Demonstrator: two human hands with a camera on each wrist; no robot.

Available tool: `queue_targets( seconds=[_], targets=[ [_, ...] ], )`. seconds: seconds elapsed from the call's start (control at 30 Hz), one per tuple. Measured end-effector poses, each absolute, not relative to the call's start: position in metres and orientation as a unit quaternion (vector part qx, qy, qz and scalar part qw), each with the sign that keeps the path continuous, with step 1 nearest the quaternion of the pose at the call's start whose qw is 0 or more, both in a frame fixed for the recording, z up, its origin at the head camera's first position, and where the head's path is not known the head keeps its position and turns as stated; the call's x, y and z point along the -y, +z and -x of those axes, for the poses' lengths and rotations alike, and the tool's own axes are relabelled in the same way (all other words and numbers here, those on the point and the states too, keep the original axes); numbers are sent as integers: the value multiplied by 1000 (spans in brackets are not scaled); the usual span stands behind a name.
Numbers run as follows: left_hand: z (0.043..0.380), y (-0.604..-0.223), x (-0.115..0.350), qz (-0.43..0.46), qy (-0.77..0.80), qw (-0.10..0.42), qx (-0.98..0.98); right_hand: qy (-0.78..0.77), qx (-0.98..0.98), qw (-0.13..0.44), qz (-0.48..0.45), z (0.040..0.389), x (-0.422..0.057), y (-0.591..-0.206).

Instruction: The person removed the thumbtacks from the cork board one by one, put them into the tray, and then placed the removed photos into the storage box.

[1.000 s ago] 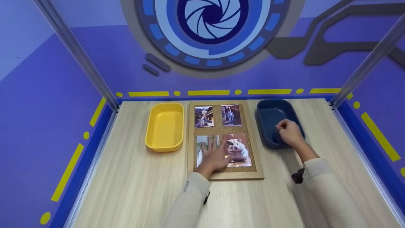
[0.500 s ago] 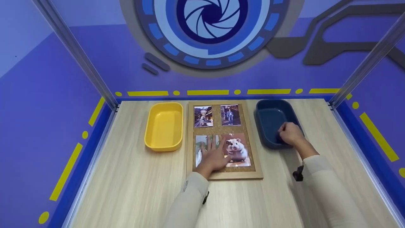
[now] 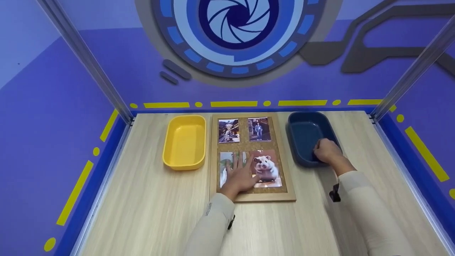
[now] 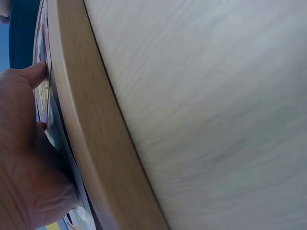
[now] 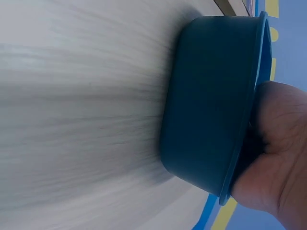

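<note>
My left hand (image 3: 241, 176) lies flat with fingers spread on a wood-framed cork board (image 3: 261, 145), over the lower-left photo (image 3: 224, 169), which it partly covers. Its thumb reaches onto the hamster photo (image 3: 268, 170) beside it. In the left wrist view the palm sits just inside the board's wooden edge (image 4: 88, 124). Over at the right, my right hand (image 3: 328, 151) reaches down into a dark blue tray (image 3: 302, 131) with fingers curled. Its fingertips are hidden below the rim, so I cannot tell whether they pinch anything. The right wrist view shows the tray's outer wall (image 5: 208, 96) below the hand.
Two smaller photos, one on the upper left (image 3: 229, 131) and one on the upper right (image 3: 259, 129), lie on the board. Left of it stands a yellow tray (image 3: 185, 142). The pale wooden table (image 3: 149, 209) ends at purple-blue panels (image 3: 117, 78) at the back and sides.
My right hand has shifted slightly down and to the right, lower into the dark blue tray, its fingertips dropping out of sight. The left hand stays where it was on the board.
</note>
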State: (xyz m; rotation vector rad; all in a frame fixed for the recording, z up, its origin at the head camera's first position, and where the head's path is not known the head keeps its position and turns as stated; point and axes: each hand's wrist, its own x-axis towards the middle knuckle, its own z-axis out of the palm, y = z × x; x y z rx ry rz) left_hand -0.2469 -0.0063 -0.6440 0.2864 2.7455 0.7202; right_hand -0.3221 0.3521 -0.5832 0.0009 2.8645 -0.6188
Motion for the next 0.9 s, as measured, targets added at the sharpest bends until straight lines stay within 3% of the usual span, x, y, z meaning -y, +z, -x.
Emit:
queue_targets(
  seconds=[0.33,0.9],
  targets=[
    [246,-642,6,-101,244,140,-954,-212,-966,147,7,326,-352,-589],
    [247,-645,6,-100,239,140,-956,-193,-971,141,30,326,-348,-584]
  ],
)
